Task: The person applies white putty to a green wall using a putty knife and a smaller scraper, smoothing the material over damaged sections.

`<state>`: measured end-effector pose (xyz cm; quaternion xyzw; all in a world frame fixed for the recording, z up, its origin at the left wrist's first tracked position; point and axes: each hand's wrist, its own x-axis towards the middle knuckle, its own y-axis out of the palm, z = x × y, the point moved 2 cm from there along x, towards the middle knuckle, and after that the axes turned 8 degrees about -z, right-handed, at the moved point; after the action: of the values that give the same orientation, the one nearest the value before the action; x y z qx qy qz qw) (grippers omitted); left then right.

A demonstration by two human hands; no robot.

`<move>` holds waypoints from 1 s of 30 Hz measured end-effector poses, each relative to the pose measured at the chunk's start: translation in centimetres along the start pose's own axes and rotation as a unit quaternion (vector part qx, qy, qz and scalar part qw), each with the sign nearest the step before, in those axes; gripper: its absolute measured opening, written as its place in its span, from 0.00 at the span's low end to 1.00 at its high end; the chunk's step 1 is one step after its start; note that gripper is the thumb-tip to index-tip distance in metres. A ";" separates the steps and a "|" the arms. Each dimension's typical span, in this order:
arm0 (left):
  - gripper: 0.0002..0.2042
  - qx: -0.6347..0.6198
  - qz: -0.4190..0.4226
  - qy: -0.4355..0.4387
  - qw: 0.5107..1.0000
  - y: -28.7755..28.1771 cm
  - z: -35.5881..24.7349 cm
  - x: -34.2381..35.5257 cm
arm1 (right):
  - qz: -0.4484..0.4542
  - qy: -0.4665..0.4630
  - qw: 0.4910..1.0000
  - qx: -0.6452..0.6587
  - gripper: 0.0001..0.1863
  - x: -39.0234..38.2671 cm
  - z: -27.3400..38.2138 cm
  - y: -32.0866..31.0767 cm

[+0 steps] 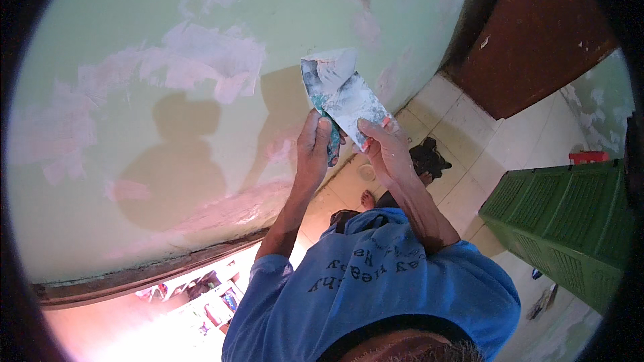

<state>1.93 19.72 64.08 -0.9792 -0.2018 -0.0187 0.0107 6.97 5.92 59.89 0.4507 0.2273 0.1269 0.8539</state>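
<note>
In front of the wall, my left hand (pixel 315 135) is closed around the teal handle of a putty knife (pixel 333 139), whose blade points up and away from me. My right hand (pixel 386 147) pinches a flat, putty-smeared spreader (pixel 360 108) with red at its near edge, thumb on top. The two tools overlap and seem to touch. Pale putty (pixel 337 70) lies in a lump at their far end. Exactly where one blade ends and the other begins is hard to make out.
A pale green wall (pixel 282 7) with pinkish-white putty patches (pixel 208 60) rises ahead and left. Dark red-brown door (pixel 537 33) at far right; green slatted plastic cabinet (pixel 557 221) at right. A black object (pixel 429 159) lies on the tiled floor (pixel 463 131) near my feet.
</note>
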 end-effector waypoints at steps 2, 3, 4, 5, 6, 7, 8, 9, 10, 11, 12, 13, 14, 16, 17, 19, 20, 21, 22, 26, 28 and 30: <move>0.15 0.021 -0.007 0.027 0.999 0.2 0.4 0.0 | -0.004 0.018 1.000 -0.010 0.11 -0.1 0.1 0.9; 0.15 0.032 -0.010 0.041 0.999 0.2 0.7 0.1 | -0.005 0.034 0.999 -0.015 0.10 -0.4 0.5 1.4; 0.14 0.049 -0.017 0.048 0.997 0.1 1.1 0.1 | -0.007 0.050 0.998 -0.022 0.09 -0.6 0.7 1.7; 0.14 0.066 -0.023 0.055 0.996 0.0 1.7 0.2 | 0.005 0.068 0.998 -0.007 0.09 -0.6 0.5 1.6; 0.13 0.084 -0.029 0.063 0.994 -0.1 2.1 0.2 | 0.017 0.085 0.996 0.008 0.09 -0.6 0.3 1.3; 0.11 0.099 -0.031 0.105 0.989 0.1 2.1 0.3 | 0.028 0.100 0.994 0.022 0.09 -0.7 0.2 1.4; 0.08 0.114 -0.032 0.147 0.982 0.3 2.0 0.3 | 0.030 0.092 0.994 0.042 0.10 -0.9 0.2 1.7; 0.06 0.129 -0.033 0.189 0.973 0.5 2.0 0.3 | 0.032 0.084 0.994 0.062 0.10 -1.0 0.3 2.1; 0.06 0.135 -0.035 0.187 0.973 0.5 2.1 0.1 | 0.036 0.077 0.993 0.080 0.11 -1.2 0.4 2.5; 0.07 0.141 -0.037 0.185 0.972 0.5 2.3 -0.2 | 0.042 0.080 0.992 0.087 0.10 -1.3 0.3 2.4; 0.08 0.147 -0.039 0.182 0.971 0.4 2.6 -0.4 | 0.049 0.083 0.991 0.094 0.10 -1.3 0.2 2.3; 0.10 0.165 -0.042 0.216 0.961 0.2 3.0 -0.3 | 0.056 0.089 0.989 0.101 0.10 -1.3 0.2 2.5; 0.11 0.183 -0.045 0.250 0.950 0.0 3.4 0.1 | 0.039 0.108 0.987 0.109 0.11 -1.5 0.2 2.6; 0.13 0.199 -0.051 0.293 0.934 -0.2 3.8 0.5 | 0.004 0.145 0.982 0.124 0.14 -2.1 0.4 3.2; 0.14 0.198 -0.053 0.302 0.931 -0.1 3.8 0.7 | 0.005 0.154 0.978 0.138 0.14 -2.1 0.3 3.2; 0.16 0.189 -0.048 0.310 0.930 -0.2 4.1 0.9 | 0.007 0.171 0.971 0.166 0.15 -2.2 0.0 3.2; 0.17 0.182 -0.041 0.309 0.933 -0.4 4.4 1.0 | -0.004 0.175 0.969 0.173 0.14 -2.2 -0.1 3.3; 0.17 0.174 -0.033 0.307 0.935 -0.6 4.6 1.1 | -0.015 0.179 0.967 0.180 0.14 -2.3 -0.2 3.5; 0.18 0.171 -0.034 0.315 0.933 -0.7 4.7 1.1 | -0.027 0.183 0.965 0.186 0.14 -2.4 -0.3 3.5; 0.21 0.214 -0.027 0.331 0.919 -1.0 4.0 0.9 | 0.036 0.197 0.954 0.224 0.13 -1.6 -1.0 2.6; 0.22 0.246 -0.024 0.335 0.909 -1.5 3.9 0.9 | 0.057 0.206 0.949 0.230 0.11 -1.2 -1.2 2.3; 0.22 0.259 -0.025 0.342 0.903 -2.1 4.7 1.0 | 0.052 0.203 0.950 0.232 0.11 -1.2 -1.3 2.6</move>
<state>2.13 22.21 59.46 -0.8696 -0.2083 -0.3002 0.3321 5.26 7.80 61.75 0.6125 0.3948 0.2036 0.6538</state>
